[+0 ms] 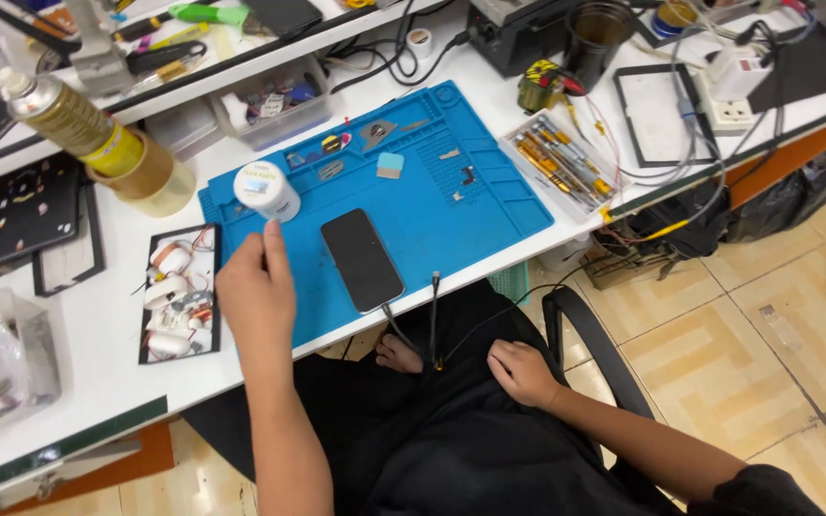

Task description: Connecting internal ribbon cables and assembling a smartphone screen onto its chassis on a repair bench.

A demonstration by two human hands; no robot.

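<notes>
Jar (266, 189): white, upright on blue mat (489, 205), touched by left fingertips.
Left hand (256, 290): fingers together, no clamp seen.
Phone (362, 259): just right of it.
Right hand (523, 371): loosely curled, empty, rested on lap.

Left hand (256, 287) extended forward on a straight forearm, fingers raised and loosely curled; right hand (522, 371) resting low, half-closed, elbow bent.

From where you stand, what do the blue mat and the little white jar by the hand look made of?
The blue mat looks like soft matte silicone or rubber: moulded compartments, no glare. The white jar, by the left hand, looks like smooth plastic with a faint sheen, though that is uncertain.
</notes>
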